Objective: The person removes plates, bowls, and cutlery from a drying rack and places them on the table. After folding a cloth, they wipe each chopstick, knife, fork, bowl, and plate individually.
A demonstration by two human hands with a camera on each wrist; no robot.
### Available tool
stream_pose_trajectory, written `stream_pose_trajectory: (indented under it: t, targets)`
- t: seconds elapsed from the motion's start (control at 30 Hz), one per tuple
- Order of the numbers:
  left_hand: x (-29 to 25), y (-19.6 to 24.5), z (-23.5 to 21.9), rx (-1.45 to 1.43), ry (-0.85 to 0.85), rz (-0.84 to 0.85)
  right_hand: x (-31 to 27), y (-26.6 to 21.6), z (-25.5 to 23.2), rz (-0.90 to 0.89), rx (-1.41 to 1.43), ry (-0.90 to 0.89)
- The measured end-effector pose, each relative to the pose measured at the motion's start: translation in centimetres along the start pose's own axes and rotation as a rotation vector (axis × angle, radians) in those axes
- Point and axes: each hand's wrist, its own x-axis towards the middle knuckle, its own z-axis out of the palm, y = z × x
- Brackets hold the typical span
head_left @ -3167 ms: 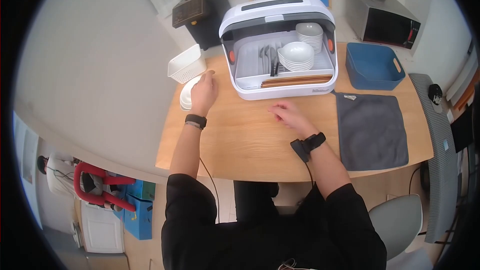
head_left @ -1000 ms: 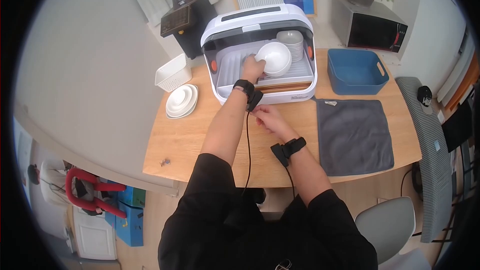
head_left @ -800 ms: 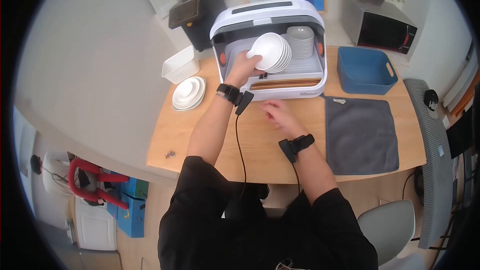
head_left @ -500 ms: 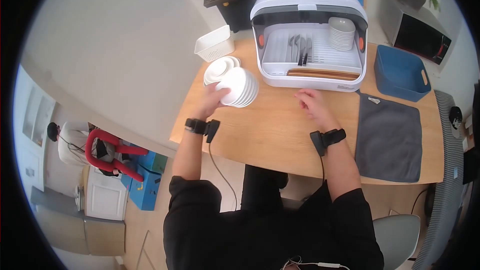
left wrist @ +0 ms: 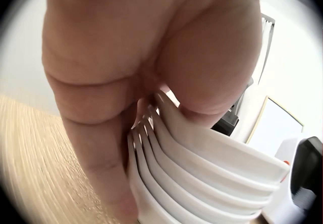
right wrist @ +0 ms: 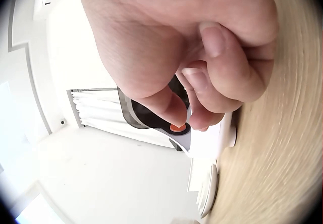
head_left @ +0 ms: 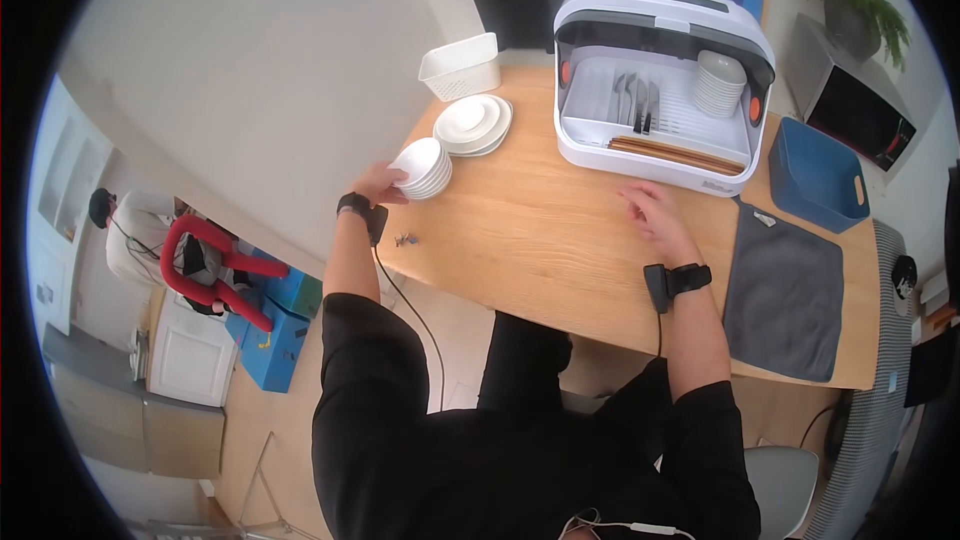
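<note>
At the table's left edge my left hand (head_left: 383, 183) grips a stack of white bowls (head_left: 425, 170) by the rims. In the left wrist view the stack (left wrist: 202, 158) is pinched between thumb and fingers, tilted. Just behind it stand stacked white plates (head_left: 472, 124). My right hand (head_left: 655, 215) hangs over the table in front of the dish box, fingers loosely curled, holding nothing. Inside the open white dish box (head_left: 650, 166) are another bowl stack (head_left: 719, 85), spoons and knives (head_left: 636, 102) in slots, and chopsticks (head_left: 675, 154) along the front.
A white basket (head_left: 460, 67) stands behind the plates. Right of the dish box are a blue bin (head_left: 815, 175) and a grey cloth (head_left: 783, 295). Small bits (head_left: 406, 240) lie near the left front edge. Another person (head_left: 145, 250) is at the far left beyond the table.
The bowl stack has come out of the dish box in my left hand and moved left, past the plates to the table's left edge. My right hand stays near the box.
</note>
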Motion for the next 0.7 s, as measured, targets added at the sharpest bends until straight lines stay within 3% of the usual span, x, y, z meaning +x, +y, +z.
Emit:
stream_pose_trajectory:
  t: [0.1, 0.17, 0.2, 0.27, 0.4, 0.47, 0.63, 0.7]
  targets:
    - [0.1, 2.0, 0.0, 0.241, 0.038, -0.046, 0.0, 0.0, 0.0, 0.013, 0.001, -0.004]
    - [0.5, 3.1, 0.4, 0.656, 0.207, -0.01, 0.1, 0.1, -0.1, 0.017, -0.002, -0.007]
    - [0.5, 3.5, 0.8, 0.655, 0.205, -0.011, 0.2, 0.2, -0.2, 0.01, 0.009, -0.017]
    - [0.2, 4.3, 2.0, 0.695, 0.285, 0.145, 0.2, 0.2, -0.3, 0.004, 0.019, -0.027]
    - [-1.8, 6.4, 5.8, 0.793, 0.235, 0.207, -0.1, 0.1, -0.1, 0.002, 0.004, -0.027]
    - [-1.3, 5.5, 6.5, 1.055, 0.255, 0.179, 0.1, 0.3, -0.3, -0.004, 0.003, -0.027]
    - [0.2, 5.0, 4.7, 1.025, 0.101, 0.136, 1.1, 1.5, -0.6, -0.032, -0.054, 0.007]
    - [0.1, 5.1, 6.0, 1.06, 0.056, 0.165, 0.8, 0.9, -0.5, -0.025, -0.106, 0.026]
